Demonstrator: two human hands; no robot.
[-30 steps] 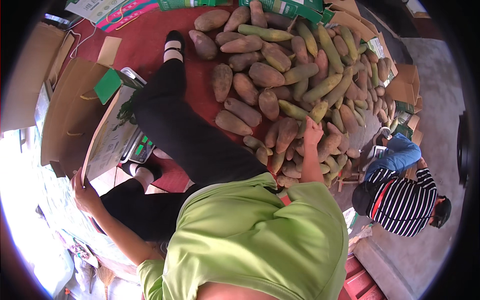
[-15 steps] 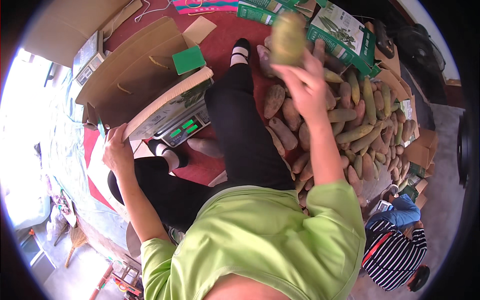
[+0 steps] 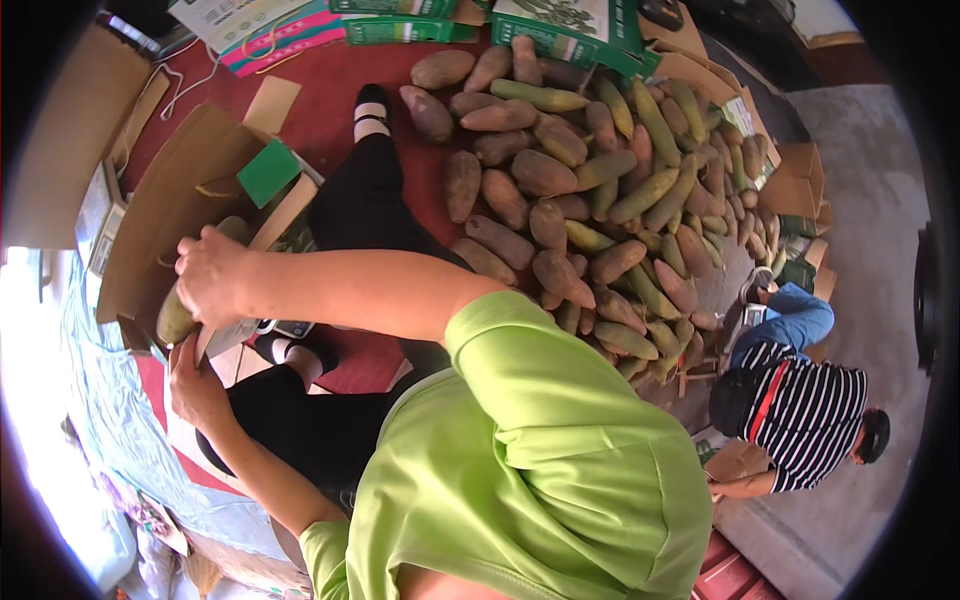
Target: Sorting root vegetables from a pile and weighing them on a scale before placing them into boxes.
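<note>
My right hand reaches across my body to the left and grips a long greenish-brown tuber. It holds the tuber over the open brown cardboard box. My left hand is just below it, holding the box's pale flap at its near edge. A large pile of similar brown and green tubers lies on the red mat to the right of my black-trousered legs.
A small green box sits on the cardboard box. Green printed cartons line the far edge of the mat. Another person in a striped shirt crouches at the right. Flat cardboard lies at the far left.
My right hand picked a tuber from the pile, lifted it and swung it left to the cardboard box. My left hand stayed at the box's edge.
</note>
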